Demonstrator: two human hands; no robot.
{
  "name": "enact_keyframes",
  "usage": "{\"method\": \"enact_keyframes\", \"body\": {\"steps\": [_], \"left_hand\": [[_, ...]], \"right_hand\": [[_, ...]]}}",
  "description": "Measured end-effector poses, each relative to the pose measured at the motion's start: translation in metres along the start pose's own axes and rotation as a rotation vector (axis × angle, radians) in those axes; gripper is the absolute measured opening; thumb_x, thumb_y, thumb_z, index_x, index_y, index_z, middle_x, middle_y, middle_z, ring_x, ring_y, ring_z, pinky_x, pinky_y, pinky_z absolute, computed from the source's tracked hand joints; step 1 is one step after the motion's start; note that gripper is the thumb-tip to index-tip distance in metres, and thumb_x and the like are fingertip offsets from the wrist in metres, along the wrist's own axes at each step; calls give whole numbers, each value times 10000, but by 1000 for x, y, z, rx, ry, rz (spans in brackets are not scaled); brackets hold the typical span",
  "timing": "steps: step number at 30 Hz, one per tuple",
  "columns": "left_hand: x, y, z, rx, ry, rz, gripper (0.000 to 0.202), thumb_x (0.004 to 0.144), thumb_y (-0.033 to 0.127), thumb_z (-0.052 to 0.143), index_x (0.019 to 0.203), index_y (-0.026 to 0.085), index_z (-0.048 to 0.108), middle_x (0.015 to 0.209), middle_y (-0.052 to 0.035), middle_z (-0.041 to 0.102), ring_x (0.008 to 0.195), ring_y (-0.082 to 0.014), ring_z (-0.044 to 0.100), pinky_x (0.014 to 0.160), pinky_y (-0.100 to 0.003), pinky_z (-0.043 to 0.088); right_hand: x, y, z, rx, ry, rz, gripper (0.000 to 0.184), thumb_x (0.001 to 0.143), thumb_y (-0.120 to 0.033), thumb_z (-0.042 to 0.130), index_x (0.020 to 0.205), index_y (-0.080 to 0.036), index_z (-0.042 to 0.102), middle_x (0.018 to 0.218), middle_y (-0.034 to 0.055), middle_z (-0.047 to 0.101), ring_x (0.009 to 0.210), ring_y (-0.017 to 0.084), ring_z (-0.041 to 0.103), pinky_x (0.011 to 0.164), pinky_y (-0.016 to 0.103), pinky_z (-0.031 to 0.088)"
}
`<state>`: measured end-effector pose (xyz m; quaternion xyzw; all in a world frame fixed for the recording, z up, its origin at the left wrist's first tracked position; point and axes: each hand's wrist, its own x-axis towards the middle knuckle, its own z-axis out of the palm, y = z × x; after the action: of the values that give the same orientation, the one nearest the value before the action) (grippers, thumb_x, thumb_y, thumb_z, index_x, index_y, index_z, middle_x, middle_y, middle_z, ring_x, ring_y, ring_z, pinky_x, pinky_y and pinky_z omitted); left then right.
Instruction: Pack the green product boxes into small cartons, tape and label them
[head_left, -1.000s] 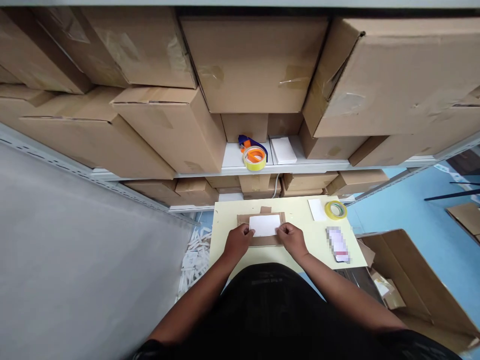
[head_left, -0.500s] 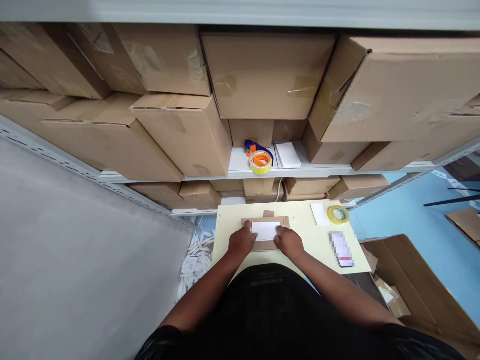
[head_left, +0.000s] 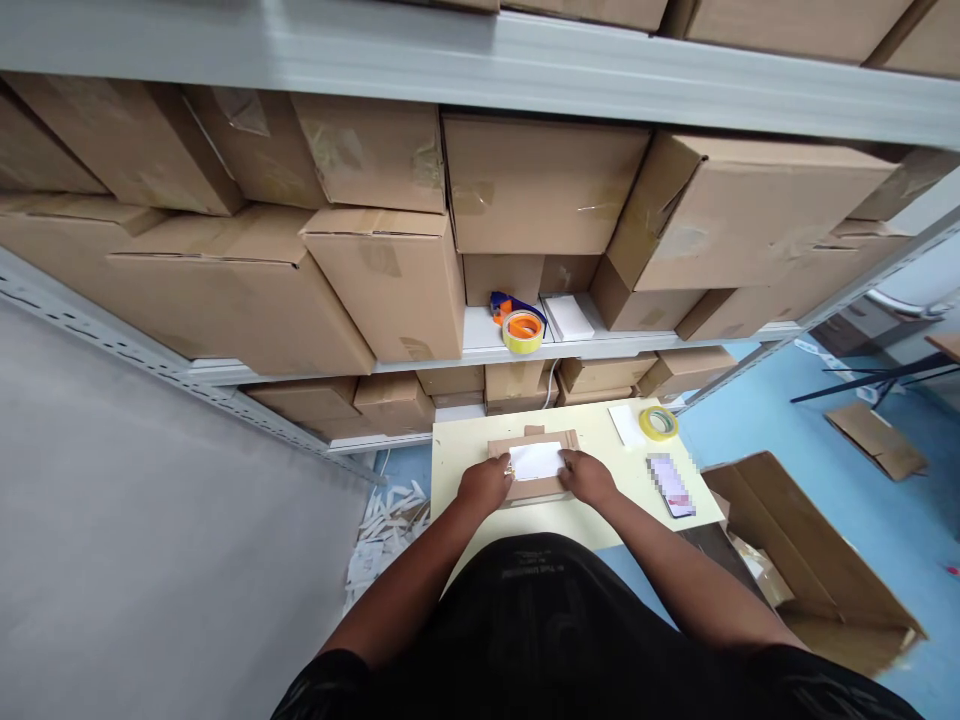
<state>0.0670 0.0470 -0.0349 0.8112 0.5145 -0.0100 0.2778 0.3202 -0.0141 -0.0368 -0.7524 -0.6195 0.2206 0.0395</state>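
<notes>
A blank white sheet of paper [head_left: 535, 461], about label-sized, is over a small brown cardboard package [head_left: 531, 489] on the pale yellow table. My left hand [head_left: 484, 485] pinches the sheet's left edge, with a shiny bit, perhaps clear tape, by the fingertips. At the opposite edge, my right hand [head_left: 589, 478] grips the sheet between thumb and fingers. The package's flap points away from me, and both wrists rest low near its near side. I cannot tell whether the sheet lies flat on the cardboard or slightly above it.
Right of the package are a tape roll [head_left: 658, 423], white sheets [head_left: 625, 426] and a phone [head_left: 671, 486]. Shelves of cartons [head_left: 547, 185] rise behind the table [head_left: 457, 440]. An orange-and-blue tape dispenser [head_left: 523, 328] sits on one shelf. An open carton [head_left: 795, 540] stands at right.
My left fingers have shifted from the package's left side onto the sheet's edge. The right hand keeps its hold on the sheet. The camera view has tilted and turned slightly right.
</notes>
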Motion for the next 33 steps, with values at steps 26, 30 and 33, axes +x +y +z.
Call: {"method": "enact_keyframes", "body": {"steps": [26,30,33], "left_hand": [[-21,152,-5,-657,186,110,584,1003,581,447,1491,267,504,1464,-83,610,1342,-296,563,1132,-435,409],[3,237,16,-657,214,121,595,1007,612,426,1497,288,512,1501,-68,580,1391,-306,516,1160,-445,379],[22,300,37,-663,184,136,608,1005,621,429,1516,298,493,1517,-62,566,1406,-309,499,1171,-456,364]], "right_hand": [[-123,130,-36,988,556,249,584,914,-680,527,1228,-234,736,1246,83,734,1138,303,658,980,425,535],[-147,202,-75,982,635,235,622,923,-702,495,1227,-220,745,1189,85,757,1133,323,657,990,446,526],[-165,257,-101,950,676,246,644,935,-709,460,1220,-209,750,1160,81,768,1123,324,659,983,436,520]]}}
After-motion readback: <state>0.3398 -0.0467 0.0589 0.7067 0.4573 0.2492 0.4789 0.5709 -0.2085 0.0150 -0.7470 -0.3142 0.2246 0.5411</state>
